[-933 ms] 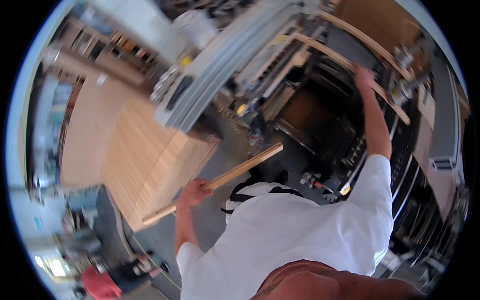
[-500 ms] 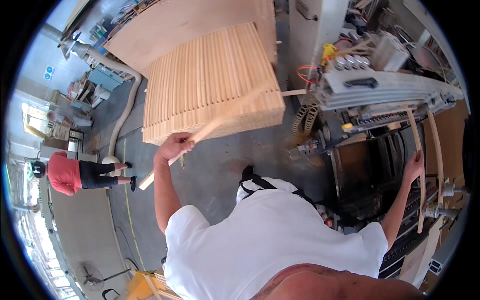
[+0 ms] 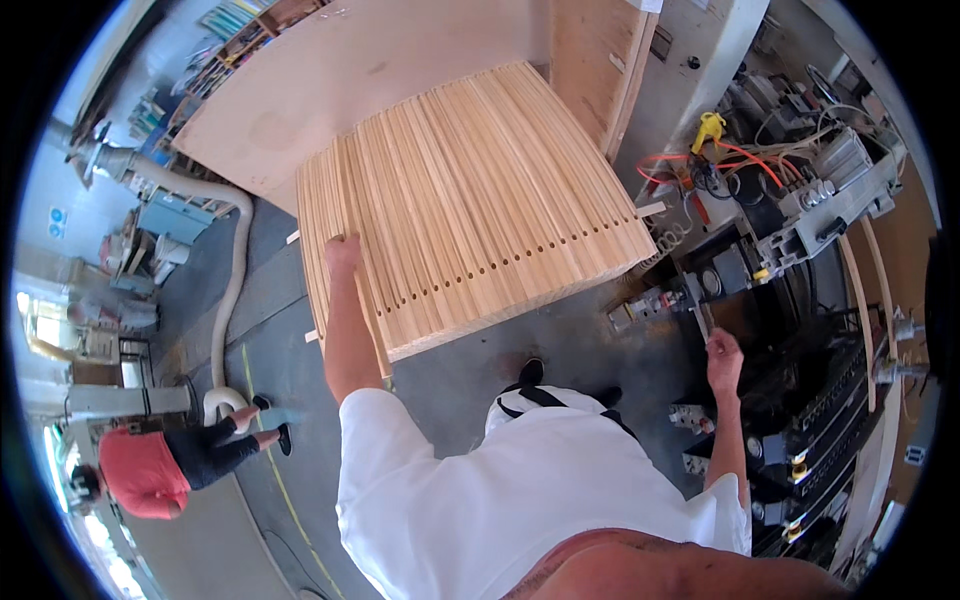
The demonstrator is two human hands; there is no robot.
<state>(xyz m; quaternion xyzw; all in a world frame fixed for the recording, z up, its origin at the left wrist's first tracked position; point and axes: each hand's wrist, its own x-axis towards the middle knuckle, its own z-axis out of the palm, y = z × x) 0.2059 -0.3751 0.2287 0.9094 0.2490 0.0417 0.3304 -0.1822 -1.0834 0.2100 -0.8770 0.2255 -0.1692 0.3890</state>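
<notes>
My left hand [image 3: 342, 252] is closed on a light wooden slat [image 3: 372, 325] at the left part of a wide stack of slats [image 3: 470, 190]. The held slat lies along the stack's top, its near end jutting past the front edge. A row of small dark holes runs across the slats near their front ends. Over on the right, my right hand [image 3: 724, 352] is raised beside a machine [image 3: 730, 275], fingers curled in, with nothing visible in them. Two long thin slats [image 3: 862, 320] rest on the machine farther right, apart from that hand.
Behind the stack stands a large plywood panel [image 3: 290, 100]. A ribbed hose [image 3: 235, 270] runs along the floor at left, near a person in a red shirt [image 3: 145, 475]. Orange air tubing [image 3: 745, 155] and a yellow tool [image 3: 708, 130] are above the machine.
My left hand has carried its slat forward onto the stack. My right hand has let go of the slat at the machine and come inward. The view has shifted, and the person in red appears lower.
</notes>
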